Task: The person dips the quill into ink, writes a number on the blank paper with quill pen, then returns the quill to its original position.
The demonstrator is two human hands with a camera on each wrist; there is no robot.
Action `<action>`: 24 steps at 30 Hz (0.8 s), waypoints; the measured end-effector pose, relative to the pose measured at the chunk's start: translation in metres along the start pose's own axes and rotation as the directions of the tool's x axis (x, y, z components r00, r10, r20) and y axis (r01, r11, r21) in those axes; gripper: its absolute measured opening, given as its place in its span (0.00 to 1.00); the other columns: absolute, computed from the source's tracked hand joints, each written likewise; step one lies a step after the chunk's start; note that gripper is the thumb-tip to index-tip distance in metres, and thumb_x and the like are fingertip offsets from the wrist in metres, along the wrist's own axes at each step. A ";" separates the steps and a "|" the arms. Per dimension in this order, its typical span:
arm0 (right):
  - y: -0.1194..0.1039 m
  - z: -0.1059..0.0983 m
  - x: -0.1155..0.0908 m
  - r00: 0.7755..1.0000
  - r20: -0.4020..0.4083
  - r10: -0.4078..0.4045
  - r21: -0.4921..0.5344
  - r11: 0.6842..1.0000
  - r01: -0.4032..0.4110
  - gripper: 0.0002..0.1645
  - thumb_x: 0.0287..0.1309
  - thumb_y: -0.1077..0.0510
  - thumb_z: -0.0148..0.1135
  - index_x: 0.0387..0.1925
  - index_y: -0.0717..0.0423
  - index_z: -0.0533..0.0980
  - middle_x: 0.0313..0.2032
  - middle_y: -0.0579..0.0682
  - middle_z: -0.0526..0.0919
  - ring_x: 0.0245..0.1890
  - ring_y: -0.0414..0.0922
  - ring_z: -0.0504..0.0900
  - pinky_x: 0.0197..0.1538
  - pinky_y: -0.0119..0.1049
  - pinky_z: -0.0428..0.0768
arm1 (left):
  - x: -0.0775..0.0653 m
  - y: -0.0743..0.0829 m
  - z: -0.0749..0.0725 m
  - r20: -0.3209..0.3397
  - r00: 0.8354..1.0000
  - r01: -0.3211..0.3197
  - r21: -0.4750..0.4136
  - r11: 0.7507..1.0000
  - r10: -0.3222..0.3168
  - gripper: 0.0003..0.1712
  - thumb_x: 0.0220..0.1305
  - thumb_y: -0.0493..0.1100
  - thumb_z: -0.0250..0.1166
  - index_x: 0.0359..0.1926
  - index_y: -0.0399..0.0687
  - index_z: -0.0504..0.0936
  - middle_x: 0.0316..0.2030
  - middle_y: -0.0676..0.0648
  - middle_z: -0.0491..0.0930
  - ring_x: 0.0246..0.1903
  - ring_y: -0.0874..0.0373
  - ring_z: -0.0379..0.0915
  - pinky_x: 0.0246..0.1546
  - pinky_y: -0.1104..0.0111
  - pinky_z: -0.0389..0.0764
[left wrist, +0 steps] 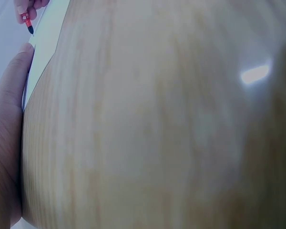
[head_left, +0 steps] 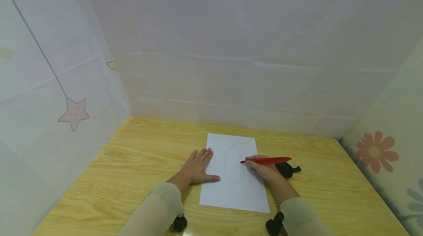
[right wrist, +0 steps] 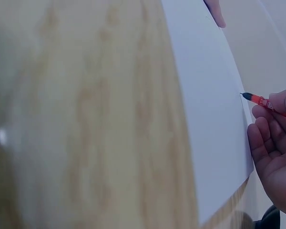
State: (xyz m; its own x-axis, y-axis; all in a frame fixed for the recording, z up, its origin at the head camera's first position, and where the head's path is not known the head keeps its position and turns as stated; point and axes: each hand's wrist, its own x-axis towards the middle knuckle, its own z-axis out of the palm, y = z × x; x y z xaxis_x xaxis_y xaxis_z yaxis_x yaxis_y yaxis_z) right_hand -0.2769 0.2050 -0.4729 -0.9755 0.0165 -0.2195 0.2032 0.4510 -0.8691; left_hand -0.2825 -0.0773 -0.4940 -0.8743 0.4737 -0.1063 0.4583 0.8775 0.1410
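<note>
A white sheet of paper [head_left: 214, 195] lies on the wooden table, bearing a thin, tall curved line that runs down the left, round the bottom and up the right. My right hand [head_left: 266, 170] pinches a red pen [head_left: 271, 160] with a black tip and a long tapered end. The tip is at the paper, by the upper right end of the line. Flat on the paper's left edge rests my left hand [head_left: 198, 168], fingers straight and thumb spread toward the drawing. In the right wrist view, the curled fingers [right wrist: 269, 138] sit beneath the pen.
Just beyond my right hand, a black rounded object [head_left: 285, 170] with a short stub lies on the table [head_left: 138, 155]. Pale fabric walls [head_left: 231, 63] enclose the back and both sides. Small black devices [head_left: 180, 224] are worn at both wrists.
</note>
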 end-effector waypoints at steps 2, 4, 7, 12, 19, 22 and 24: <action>0.000 0.001 0.001 1.000 -0.001 -0.001 0.003 1.000 0.001 0.18 0.60 0.49 0.67 0.47 0.54 0.84 0.46 0.50 0.86 0.43 0.45 0.78 0.42 0.30 0.74 | 0.000 0.000 0.000 -0.001 1.000 -0.001 0.000 1.000 0.001 0.64 0.55 0.84 0.46 0.78 0.47 0.44 0.79 0.49 0.42 0.78 0.54 0.36 0.77 0.52 0.41; 0.000 0.002 0.002 1.000 -0.004 -0.001 -0.001 1.000 0.001 0.18 0.60 0.49 0.67 0.47 0.54 0.84 0.47 0.50 0.86 0.43 0.45 0.78 0.42 0.30 0.74 | -0.001 0.000 -0.001 -0.004 1.000 -0.003 -0.001 1.000 0.003 0.64 0.55 0.84 0.46 0.78 0.47 0.44 0.79 0.49 0.42 0.78 0.54 0.36 0.77 0.52 0.41; 0.000 0.003 0.004 1.000 -0.007 -0.002 0.003 1.000 0.003 0.17 0.60 0.50 0.67 0.47 0.55 0.84 0.47 0.51 0.86 0.43 0.44 0.78 0.41 0.30 0.75 | -0.001 0.001 -0.001 -0.005 1.000 -0.006 -0.001 1.000 0.006 0.64 0.55 0.84 0.46 0.78 0.47 0.44 0.79 0.49 0.42 0.78 0.54 0.36 0.77 0.52 0.41; -0.002 0.005 0.007 1.000 -0.014 -0.002 0.022 1.000 0.002 0.17 0.60 0.52 0.67 0.47 0.56 0.84 0.46 0.51 0.87 0.41 0.44 0.78 0.41 0.29 0.75 | -0.002 0.001 -0.002 0.000 1.000 -0.006 -0.007 1.000 0.006 0.63 0.56 0.83 0.47 0.78 0.47 0.44 0.79 0.48 0.42 0.78 0.53 0.36 0.77 0.52 0.40; -0.005 0.007 0.008 1.000 -0.011 0.012 0.025 1.000 -0.011 0.17 0.60 0.51 0.67 0.47 0.55 0.84 0.46 0.50 0.86 0.42 0.44 0.78 0.41 0.29 0.75 | -0.001 0.001 -0.001 0.003 1.000 0.002 -0.011 1.000 -0.002 0.64 0.55 0.83 0.47 0.78 0.48 0.43 0.79 0.49 0.41 0.78 0.55 0.35 0.77 0.52 0.39; -0.006 0.008 0.008 1.000 -0.009 0.012 0.028 1.000 -0.012 0.17 0.60 0.51 0.67 0.47 0.55 0.84 0.45 0.49 0.86 0.42 0.44 0.78 0.41 0.29 0.75 | -0.001 0.001 -0.001 -0.002 1.000 0.004 -0.018 1.000 -0.004 0.64 0.55 0.84 0.47 0.78 0.48 0.44 0.79 0.49 0.41 0.78 0.55 0.35 0.77 0.52 0.39; -0.006 0.008 0.009 1.000 -0.005 0.009 0.032 0.999 -0.008 0.17 0.60 0.51 0.67 0.48 0.55 0.84 0.44 0.48 0.86 0.41 0.44 0.78 0.41 0.30 0.75 | 0.000 0.001 -0.001 -0.002 1.000 0.004 -0.021 1.000 -0.004 0.64 0.55 0.83 0.48 0.78 0.47 0.44 0.79 0.49 0.42 0.78 0.55 0.35 0.77 0.52 0.39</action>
State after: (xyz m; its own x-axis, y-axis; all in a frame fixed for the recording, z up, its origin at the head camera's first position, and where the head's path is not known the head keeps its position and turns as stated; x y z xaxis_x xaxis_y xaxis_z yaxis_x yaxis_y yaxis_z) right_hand -0.2862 0.1957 -0.4732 -0.9741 0.0248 -0.2248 0.2140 0.4222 -0.8809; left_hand -0.2820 -0.0769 -0.4930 -0.8766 0.4698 -0.1045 0.4513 0.8777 0.1610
